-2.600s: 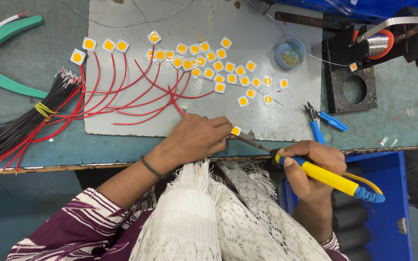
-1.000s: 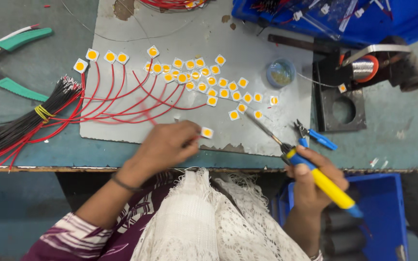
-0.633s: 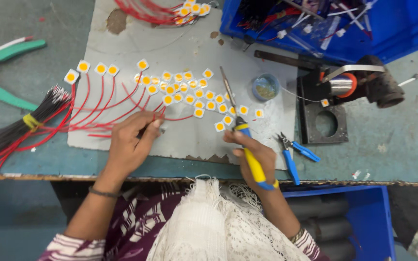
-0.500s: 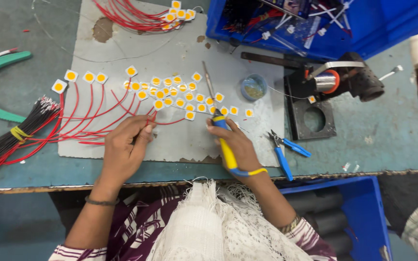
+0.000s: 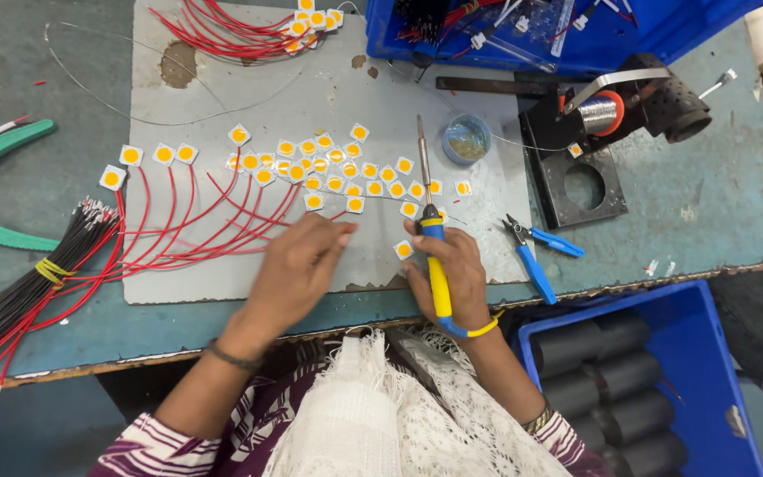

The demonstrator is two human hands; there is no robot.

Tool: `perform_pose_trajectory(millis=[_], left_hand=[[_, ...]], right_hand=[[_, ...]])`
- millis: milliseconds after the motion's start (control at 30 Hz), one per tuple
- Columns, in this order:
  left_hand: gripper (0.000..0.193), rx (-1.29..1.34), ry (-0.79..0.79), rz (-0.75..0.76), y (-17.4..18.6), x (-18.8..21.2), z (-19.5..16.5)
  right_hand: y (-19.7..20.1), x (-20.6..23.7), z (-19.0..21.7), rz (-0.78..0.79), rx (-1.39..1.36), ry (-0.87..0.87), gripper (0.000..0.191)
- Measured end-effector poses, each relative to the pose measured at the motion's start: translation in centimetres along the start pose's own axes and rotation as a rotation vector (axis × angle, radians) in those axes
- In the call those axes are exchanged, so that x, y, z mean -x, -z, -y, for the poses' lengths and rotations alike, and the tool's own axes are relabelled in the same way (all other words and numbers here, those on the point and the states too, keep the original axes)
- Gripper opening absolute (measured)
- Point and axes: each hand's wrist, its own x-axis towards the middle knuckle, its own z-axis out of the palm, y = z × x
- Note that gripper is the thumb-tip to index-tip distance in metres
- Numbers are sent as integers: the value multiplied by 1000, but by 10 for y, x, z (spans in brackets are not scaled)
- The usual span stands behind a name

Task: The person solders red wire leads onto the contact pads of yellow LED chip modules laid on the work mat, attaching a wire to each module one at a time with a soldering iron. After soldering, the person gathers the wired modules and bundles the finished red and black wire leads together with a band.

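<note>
While right hand (image 5: 452, 274) grips soldering iron (image 5: 432, 238) | left hand (image 5: 298, 265) loosely spread, touching red wires (image 5: 178, 230)

Purple-and-white striped sleeves (image 5: 169, 446) at the lower frame, white lace shawl (image 5: 399, 415) between them, dark wristband (image 5: 233, 357) at lower left.

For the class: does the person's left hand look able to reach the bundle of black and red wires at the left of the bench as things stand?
Probably yes. The left hand rests on the grey mat, empty as far as shows, and only loose red leads lie between it and the wire bundle.
</note>
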Motion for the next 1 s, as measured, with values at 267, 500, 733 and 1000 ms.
perform_pose_trajectory(millis=[267, 500, 733, 1000], left_hand=[[18, 176, 89, 167, -9, -12, -4], [12, 161, -47, 312, -6, -29, 12], [9, 114, -177, 338, -13, -37, 24], [8, 69, -244, 321, -9, -40, 26]], right_hand=[[-12, -7, 1, 45, 56, -95, 53], [-14, -10, 1, 32, 30, -56, 53], [-16, -12, -3, 44, 1, -56, 52], [-18, -20, -2, 29, -21, -17, 51]])
